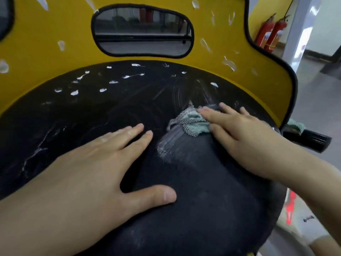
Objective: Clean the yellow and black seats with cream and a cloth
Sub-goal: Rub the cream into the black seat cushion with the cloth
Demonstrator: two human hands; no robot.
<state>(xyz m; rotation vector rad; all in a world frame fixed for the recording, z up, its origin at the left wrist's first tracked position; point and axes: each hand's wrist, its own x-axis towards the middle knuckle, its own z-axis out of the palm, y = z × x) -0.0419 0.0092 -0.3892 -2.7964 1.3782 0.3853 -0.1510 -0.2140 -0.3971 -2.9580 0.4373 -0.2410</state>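
The cloth (191, 122), judged soft, light and easily bunched, is pressed on the seat (203, 191) under the straight fingers (212, 115) of the right hand (245, 137), best held flat under the palm, while the left hand (96, 167) is rested open, empty, just beside.

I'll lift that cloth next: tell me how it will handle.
Probably floppy: the cloth lies bunched in folds under the right hand. Likely light, being thin mesh. It may drag, not slide, through the cream smear.
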